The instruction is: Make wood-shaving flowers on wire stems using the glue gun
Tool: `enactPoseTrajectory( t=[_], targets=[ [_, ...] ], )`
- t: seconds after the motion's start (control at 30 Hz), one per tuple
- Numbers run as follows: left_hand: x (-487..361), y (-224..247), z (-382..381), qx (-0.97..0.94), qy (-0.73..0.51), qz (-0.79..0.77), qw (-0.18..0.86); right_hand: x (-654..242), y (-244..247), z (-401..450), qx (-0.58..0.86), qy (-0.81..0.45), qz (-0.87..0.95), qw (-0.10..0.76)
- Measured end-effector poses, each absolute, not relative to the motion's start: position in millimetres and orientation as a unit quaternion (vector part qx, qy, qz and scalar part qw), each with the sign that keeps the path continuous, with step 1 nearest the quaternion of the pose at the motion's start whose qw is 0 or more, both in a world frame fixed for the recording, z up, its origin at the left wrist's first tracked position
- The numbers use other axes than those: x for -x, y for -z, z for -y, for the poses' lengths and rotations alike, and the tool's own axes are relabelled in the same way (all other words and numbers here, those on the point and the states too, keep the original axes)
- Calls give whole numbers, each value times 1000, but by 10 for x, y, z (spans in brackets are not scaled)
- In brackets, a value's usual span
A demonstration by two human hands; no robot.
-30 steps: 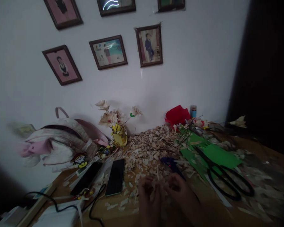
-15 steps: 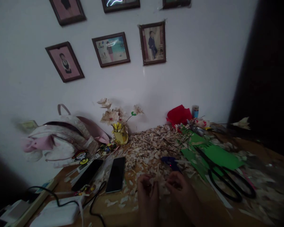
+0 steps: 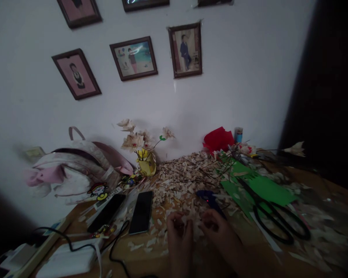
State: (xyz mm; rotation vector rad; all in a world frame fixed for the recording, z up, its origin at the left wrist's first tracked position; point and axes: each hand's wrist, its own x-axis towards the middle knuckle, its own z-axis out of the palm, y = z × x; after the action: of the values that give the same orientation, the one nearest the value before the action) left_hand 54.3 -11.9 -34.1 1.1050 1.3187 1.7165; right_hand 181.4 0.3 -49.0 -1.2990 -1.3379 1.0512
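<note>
Near the front of the table, my left hand (image 3: 179, 233) has its thumb and fingers curled round a pale, thin petal-like piece (image 3: 190, 217). Close to its right, my right hand (image 3: 217, 229) is pinched, its fingertips by the edge of the same piece; what lies between them is too small and dark to make out. Just beyond my right hand lies a blue glue gun (image 3: 209, 201) with a small red light. A heap of pale dried scraps (image 3: 182, 173) spreads behind both hands.
Black scissors (image 3: 274, 216) lie on green paper (image 3: 269, 189) at the right. Red paper (image 3: 219, 139) sits by the wall. A yellow vase (image 3: 147, 165) holds pale flowers. Phones (image 3: 141, 212), a bag (image 3: 75, 166), a white box (image 3: 69, 259) and cables are at the left.
The view has shifted slightly. My right hand has turned a little and its fingertips sit slightly nearer my left hand. My left hand keeps hold of the pale piece.
</note>
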Motion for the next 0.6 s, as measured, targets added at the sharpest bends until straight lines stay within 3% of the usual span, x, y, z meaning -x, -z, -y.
enactPoseTrajectory(
  t=[0.6],
  targets=[
    [-558, 375, 105, -429, -650, -523, 347, -1800, 475, 15, 515, -466, 533, 484]
  ],
)
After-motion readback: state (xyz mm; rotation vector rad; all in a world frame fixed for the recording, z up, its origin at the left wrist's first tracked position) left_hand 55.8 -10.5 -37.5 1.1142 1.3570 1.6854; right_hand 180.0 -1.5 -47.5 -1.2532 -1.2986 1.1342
